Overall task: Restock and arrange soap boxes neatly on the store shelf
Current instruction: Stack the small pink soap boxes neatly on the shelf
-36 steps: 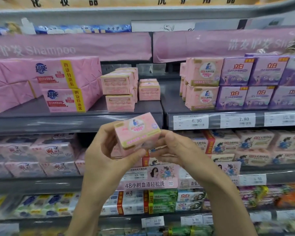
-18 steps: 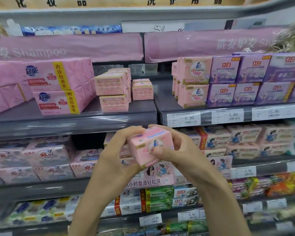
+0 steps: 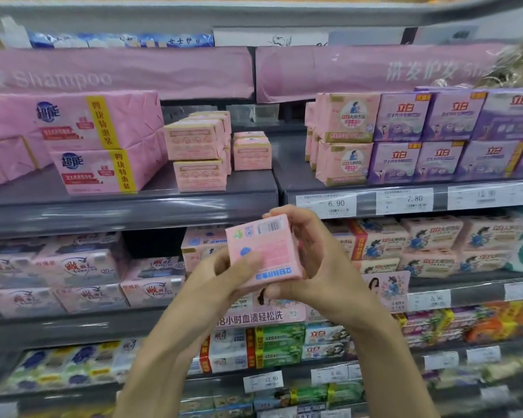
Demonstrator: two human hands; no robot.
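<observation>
A pink soap box (image 3: pixel 264 251) is held in front of the shelves, its back face with barcode and blue print turned toward me. My left hand (image 3: pixel 224 280) grips its lower left side with the thumb across the face. My right hand (image 3: pixel 317 260) curls around its right side and top edge. On the grey upper shelf (image 3: pixel 133 206) behind stand matching small pink soap boxes (image 3: pixel 198 156), stacked two high, with another short stack (image 3: pixel 251 152) set further back.
Large pink multi-packs (image 3: pixel 103 146) fill the upper shelf's left. Pink and purple boxes (image 3: pixel 405 137) stand on the right shelf above price tags (image 3: pixel 335 203). Lower shelves hold packed soap rows (image 3: pixel 73 273). A bare shelf strip lies in front of the small stacks.
Both hands have rotated the box, so its barcode back now faces me instead of the printed front. The view shifted slightly left and the box sits a little lower.
</observation>
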